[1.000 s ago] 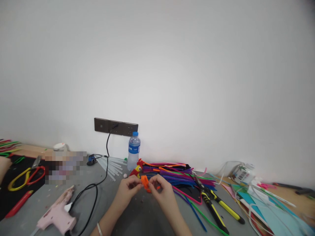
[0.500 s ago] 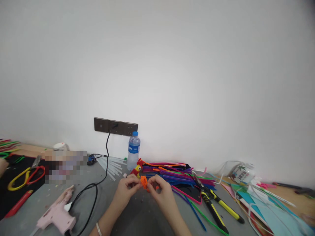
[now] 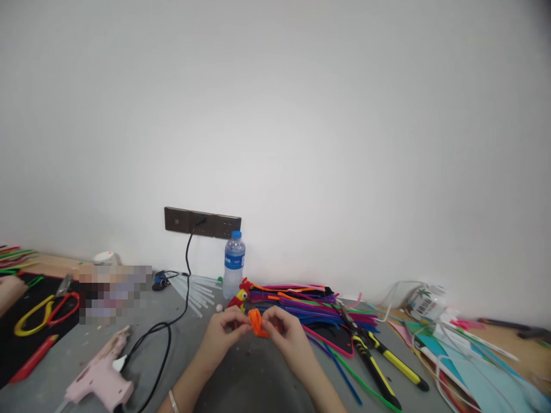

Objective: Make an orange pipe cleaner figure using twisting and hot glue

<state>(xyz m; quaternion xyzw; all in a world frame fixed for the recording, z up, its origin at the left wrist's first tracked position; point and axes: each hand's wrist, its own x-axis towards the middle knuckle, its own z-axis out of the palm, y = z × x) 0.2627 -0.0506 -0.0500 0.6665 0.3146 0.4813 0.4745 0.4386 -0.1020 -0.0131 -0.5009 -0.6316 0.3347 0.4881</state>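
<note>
Between my two hands is a small orange bundle of bent pipe cleaner (image 3: 256, 323). My right hand (image 3: 284, 334) pinches it from the right with thumb and forefinger. My left hand (image 3: 224, 334), thumb and forefinger pressed together, is at its left side; whether it grips the orange piece is hard to make out. Just behind my hands stands a small red and yellow figure (image 3: 240, 295) with a googly eye, partly hidden by my left hand. A pile of coloured pipe cleaners (image 3: 301, 304) lies behind my right hand.
On the left lie a pink glue gun (image 3: 101, 378) with its black cord (image 3: 166, 344), scissors (image 3: 47, 312) and a red-handled tool (image 3: 34, 358). Glue sticks (image 3: 196, 292) and a water bottle (image 3: 234, 267) are near the wall. Black-and-yellow pliers (image 3: 379, 355) lie right. Another person's hand (image 3: 11, 292) shows far left.
The orange piece has shifted slightly right and turned, showing more of its loops. My right hand has moved a little right with it. The other person's hand reaches further into view.
</note>
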